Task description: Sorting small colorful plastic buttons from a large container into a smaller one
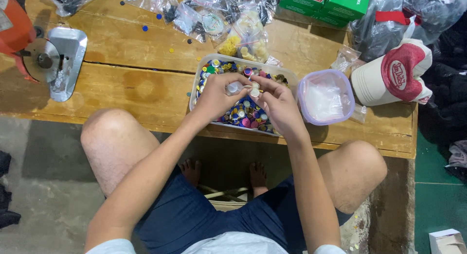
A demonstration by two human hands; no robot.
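A person is sitting at a low wooden table [121,93], knees spread, bare feet resting on the floor beneath, and both hands are meeting over a clear tray [204,69] near the table's front edge. The left hand [216,96] is curling its fingers around a small pale piece [233,87], pinching it between thumb and fingertips; whether it is a button or a cap is too small to tell. The right hand [277,101] is pinching a white button [254,91] between thumb and forefinger, touching or almost touching the left hand's piece, with the other fingers folded loosely. Below the hands, the tray is holding a dense heap of mixed buttons [243,115] in many colours, so most of the sorting appears to be waiting; only the pieces in the fingers are lifted out. Just beside the tray on the right, a lilac tub [304,96] is holding something white and is looking far from full. Farther right a red-and-cream cap [394,74] is lying on its side. Beyond the tray, plastic bags [214,16] of small parts and green boxes [323,3] are crowding the far edge, with a metal cutter [61,57] at the far left.
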